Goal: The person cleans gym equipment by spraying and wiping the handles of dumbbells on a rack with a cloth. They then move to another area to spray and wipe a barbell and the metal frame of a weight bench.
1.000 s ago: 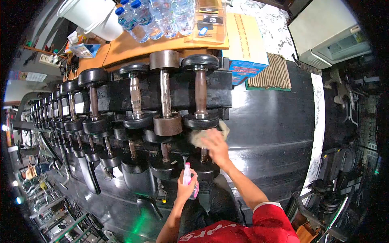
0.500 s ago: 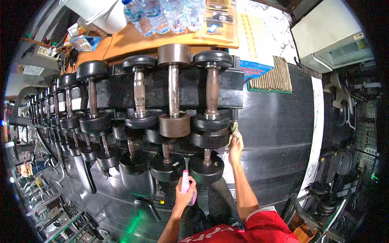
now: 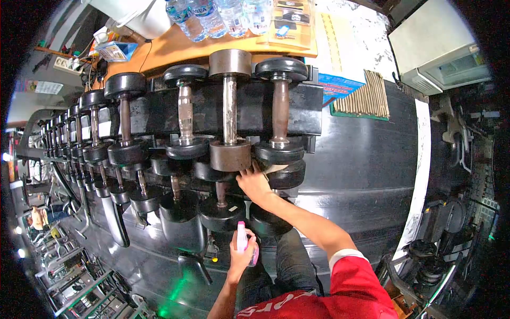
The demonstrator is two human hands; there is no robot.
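Observation:
My left hand (image 3: 243,255) is wrapped round a pink and white spray bottle (image 3: 241,238), held low in front of my legs. My right hand (image 3: 256,185) reaches in among the dumbbells, pressing a pale cloth (image 3: 276,168) that shows only partly beside the fingers. Just above that hand are the steel dumbbell (image 3: 229,109) and the rightmost upper dumbbell (image 3: 280,109), a black one with a worn handle. A lower-row black dumbbell (image 3: 268,220) lies partly hidden under my right forearm.
The dumbbell rack (image 3: 204,109) runs off to the left with several more dumbbells. Behind it, a wooden table (image 3: 154,58) carries water bottles (image 3: 210,18) and a clear box (image 3: 289,24). Corrugated cardboard (image 3: 366,95) stands right of the rack. Black flooring (image 3: 366,159) extends rightward.
My right hand has moved left with the cloth, from the rack's right end to between the upper and lower dumbbells. The left hand keeps the spray bottle in nearly the same place.

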